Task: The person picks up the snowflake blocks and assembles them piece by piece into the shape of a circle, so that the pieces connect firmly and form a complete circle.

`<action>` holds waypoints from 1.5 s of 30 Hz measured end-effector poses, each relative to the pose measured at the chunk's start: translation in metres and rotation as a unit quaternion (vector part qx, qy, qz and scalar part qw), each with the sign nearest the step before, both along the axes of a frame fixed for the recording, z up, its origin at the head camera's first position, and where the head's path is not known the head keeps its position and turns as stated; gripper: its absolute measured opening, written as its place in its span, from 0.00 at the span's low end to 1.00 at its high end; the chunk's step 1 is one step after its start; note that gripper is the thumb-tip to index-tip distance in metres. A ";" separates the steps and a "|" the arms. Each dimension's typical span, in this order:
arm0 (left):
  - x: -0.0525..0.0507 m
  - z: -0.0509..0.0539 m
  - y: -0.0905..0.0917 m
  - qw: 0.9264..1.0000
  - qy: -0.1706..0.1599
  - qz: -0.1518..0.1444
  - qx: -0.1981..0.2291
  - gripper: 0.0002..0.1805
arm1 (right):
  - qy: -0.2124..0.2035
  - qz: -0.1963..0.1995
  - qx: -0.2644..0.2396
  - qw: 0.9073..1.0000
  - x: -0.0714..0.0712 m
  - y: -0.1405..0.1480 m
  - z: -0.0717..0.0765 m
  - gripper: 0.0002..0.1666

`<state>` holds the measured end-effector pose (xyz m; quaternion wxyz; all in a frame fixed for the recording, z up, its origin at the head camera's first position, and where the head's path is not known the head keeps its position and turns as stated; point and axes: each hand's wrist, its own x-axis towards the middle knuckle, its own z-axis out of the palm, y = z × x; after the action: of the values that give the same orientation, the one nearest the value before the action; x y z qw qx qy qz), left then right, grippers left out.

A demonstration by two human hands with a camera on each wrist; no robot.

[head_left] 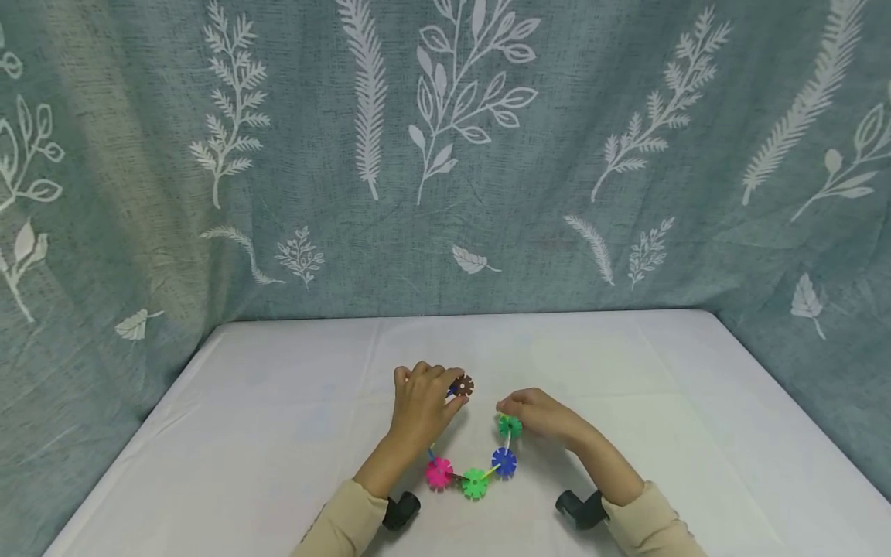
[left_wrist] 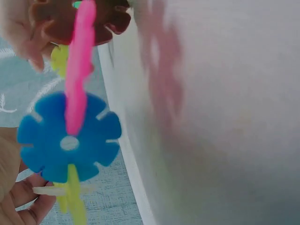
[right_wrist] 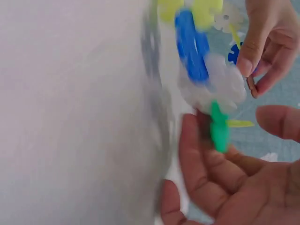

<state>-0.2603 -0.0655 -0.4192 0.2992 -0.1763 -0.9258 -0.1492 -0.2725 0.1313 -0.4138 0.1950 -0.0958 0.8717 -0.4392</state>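
Observation:
My left hand (head_left: 425, 406) pinches a brown notched disc (head_left: 462, 386) between thumb and fingertips, above the white table. A blue disc (right_wrist: 236, 54) joins onto it, partly behind the fingers. From there a linked chain of slotted plastic discs curves toward the front, with a pink disc (head_left: 439, 473), a light green disc (head_left: 475, 484) and another blue disc (head_left: 504, 463). A darker green disc (head_left: 510, 426), bearing a yellow disc (right_wrist: 241, 123), ends the right side. My right hand (head_left: 543, 414) lies against this end; in the right wrist view its thumb stands apart from the fingers.
A white cloth covers the table (head_left: 292, 402). Behind its far edge hangs a blue-green curtain (head_left: 445, 232) with white leaf prints. Dark wrist-worn devices sit under both forearms, one at the left (head_left: 401, 511) and one at the right (head_left: 581, 510).

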 end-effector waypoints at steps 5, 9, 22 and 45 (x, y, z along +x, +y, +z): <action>0.000 -0.001 0.000 1.000 0.003 0.000 0.008 0.19 | -0.027 -0.026 -0.077 0.996 -0.010 -0.001 -0.004 0.23; -0.001 -0.002 0.001 1.000 0.003 0.001 0.007 0.19 | -0.037 -0.017 -0.114 0.993 -0.017 0.000 -0.008 0.24; -0.001 -0.003 0.001 1.000 0.015 -0.005 0.004 0.17 | -0.056 0.010 -0.173 0.983 -0.022 -0.007 -0.008 0.24; 0.002 0.000 0.001 0.997 -0.051 -0.051 0.012 0.09 | -0.043 0.002 -0.158 0.986 -0.027 -0.011 -0.016 0.20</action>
<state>-0.2580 -0.0641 -0.4195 0.2457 -0.2122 -0.9278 -0.1840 -0.3000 0.1206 -0.4296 0.2154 -0.1078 0.7819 -0.5750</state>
